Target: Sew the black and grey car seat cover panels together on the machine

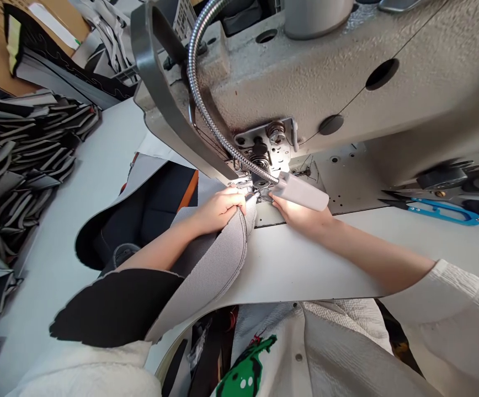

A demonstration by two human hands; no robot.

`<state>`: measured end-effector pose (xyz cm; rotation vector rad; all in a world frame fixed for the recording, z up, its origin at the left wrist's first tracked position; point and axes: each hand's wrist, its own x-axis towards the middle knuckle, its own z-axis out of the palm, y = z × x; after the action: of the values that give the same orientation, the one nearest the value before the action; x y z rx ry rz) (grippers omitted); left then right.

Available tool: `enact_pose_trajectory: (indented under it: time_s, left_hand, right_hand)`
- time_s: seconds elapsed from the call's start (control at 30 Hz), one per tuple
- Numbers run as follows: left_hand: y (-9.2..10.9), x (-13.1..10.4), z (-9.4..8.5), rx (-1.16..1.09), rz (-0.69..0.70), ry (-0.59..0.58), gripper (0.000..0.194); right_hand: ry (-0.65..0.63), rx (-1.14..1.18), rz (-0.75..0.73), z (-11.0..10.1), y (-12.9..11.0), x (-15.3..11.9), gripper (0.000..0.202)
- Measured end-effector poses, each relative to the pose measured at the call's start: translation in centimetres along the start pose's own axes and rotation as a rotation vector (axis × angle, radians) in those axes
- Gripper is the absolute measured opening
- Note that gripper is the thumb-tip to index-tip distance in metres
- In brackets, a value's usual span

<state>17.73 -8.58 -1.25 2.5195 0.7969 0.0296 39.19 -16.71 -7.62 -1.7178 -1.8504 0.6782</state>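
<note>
A grey mesh fabric piece point(218, 259) with a dark edge curves from my lap up to the needle area of a grey sewing machine point(347, 82). My left hand point(218, 209) grips the top edge of this fabric just left of the presser foot. My right hand point(297, 212) rests flat on the machine bed to the right of the needle, partly hidden under the small lamp head point(301, 192); its fingertips touch the fabric's end. The lamp sits on a flexible metal neck point(200, 94).
A tall stack of grey and black cut pieces point(16, 154) fills the left side. Blue thread snips point(446, 211) lie on the table at right. A dark opening point(140, 215) in the white table point(305, 259) holds dark fabric.
</note>
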Motion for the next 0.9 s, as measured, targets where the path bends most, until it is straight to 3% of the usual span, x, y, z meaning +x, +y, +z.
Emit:
enact_pose_trajectory:
  time_s: [0.17,0.3,0.5,0.6,0.7,0.8,0.9]
  left_hand:
    - [0.6,-0.1,0.2,0.064,0.027,0.000,0.030]
    - [1.9,0.0,0.9,0.211,-0.077,0.025,0.030]
    - [2.7,0.3,1.6,0.311,-0.238,0.054,0.032]
    - [3.8,0.1,0.9,0.362,-0.320,0.007,0.031]
    - [5.7,-0.5,-0.3,0.552,-0.342,-0.124,0.036]
    - [6.7,-1.0,-1.1,0.696,-0.364,-0.202,0.037]
    - [5.5,-0.9,-1.3,0.637,-0.414,-0.197,0.036]
  right_hand:
    - [0.018,0.038,0.025,0.6,-0.7,0.5,0.034]
    - [0.019,-0.001,0.020,1.0,-1.0,0.9,0.035]
    - [0.056,-0.328,-0.062,-1.1,0.8,-1.2,0.033]
    - [0.112,-0.447,-0.222,-2.7,1.5,-3.2,0.031]
    - [0.118,-0.504,-0.571,-3.2,0.9,-3.9,0.039]
    - [0.031,-0.453,-0.863,-2.4,-0.8,-2.6,0.044]
    - [-0.066,-0.479,-0.864,-1.0,-2.5,-0.6,0.031]
